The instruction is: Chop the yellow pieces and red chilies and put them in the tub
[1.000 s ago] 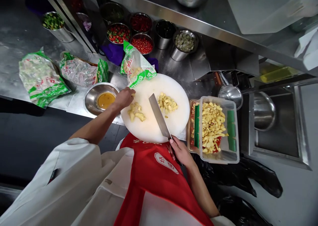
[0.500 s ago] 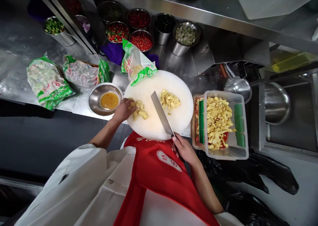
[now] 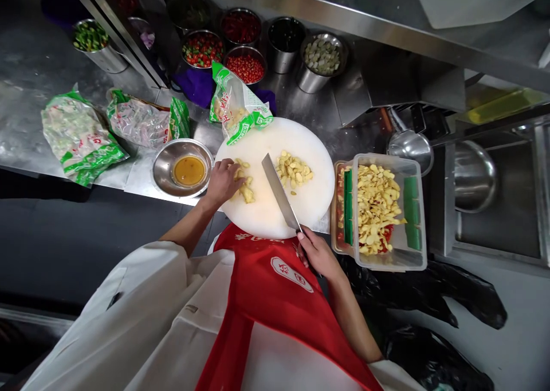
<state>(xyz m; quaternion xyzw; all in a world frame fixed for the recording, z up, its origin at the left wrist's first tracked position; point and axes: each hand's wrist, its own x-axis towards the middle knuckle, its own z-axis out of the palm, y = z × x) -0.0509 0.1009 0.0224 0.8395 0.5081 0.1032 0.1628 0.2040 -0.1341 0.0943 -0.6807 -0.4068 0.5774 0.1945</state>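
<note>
Your left hand [image 3: 222, 182] sits further in over the lumpy pale-yellow chunks [image 3: 246, 194] than half a second ago. Closest to you, your right hand [image 3: 315, 250] is closed round the dark handle of a broad steel cleaver [image 3: 280, 193], its blade angled across the round white cutting board [image 3: 258, 216]. Your left fingers curl over the chunks at the board's left; whether they grip one, I cannot tell. Rounded pieces may roll, and a slip could carry your fingertips toward the blade. Thin pale-yellow slices [image 3: 295, 169], just beside its tip, could scatter if you sweep right. Your left forearm could knock the shallow steel bowl [image 3: 162, 172] of amber liquid. On the right, a clear plastic tub [image 3: 415, 213] crowds the board. Beyond, a green-and-white plastic bag [image 3: 243, 101] overlaps its far edge, before round steel pots [image 3: 310, 82].
</note>
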